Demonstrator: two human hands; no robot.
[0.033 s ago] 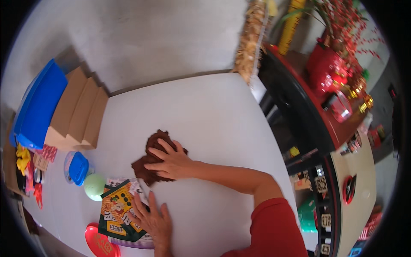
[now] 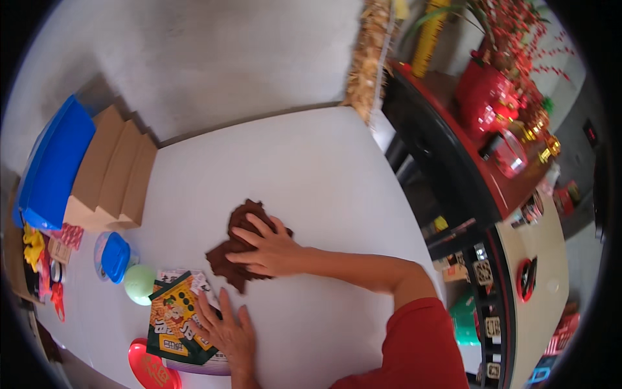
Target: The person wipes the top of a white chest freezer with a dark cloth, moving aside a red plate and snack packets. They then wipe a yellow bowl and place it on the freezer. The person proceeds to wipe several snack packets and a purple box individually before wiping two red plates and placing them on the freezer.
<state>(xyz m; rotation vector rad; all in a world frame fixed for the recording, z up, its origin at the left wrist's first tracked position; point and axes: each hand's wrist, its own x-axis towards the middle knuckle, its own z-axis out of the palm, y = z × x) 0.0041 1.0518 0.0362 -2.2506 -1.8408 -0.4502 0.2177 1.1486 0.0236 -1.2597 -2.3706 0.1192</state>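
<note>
Across the right edge of the green-and-yellow packet [image 2: 170, 318] rests the left hand [image 2: 229, 335], fingers apart; farther right, beyond the packet, the brown cloth [image 2: 230, 268] has slid slightly rightward, partly hidden under the right hand [image 2: 277, 253], fingers spread.

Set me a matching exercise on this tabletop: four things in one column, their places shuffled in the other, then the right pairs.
Things:
1. brown cloth
2. left hand
3. large blue plastic thing
4. red oval thing

Places:
A. left of the stepped cardboard
B. at the lower left of the packets
C. under the spread right hand
D. over the right side of the packets

Pairs: 1-C, 2-D, 3-A, 4-B
</note>
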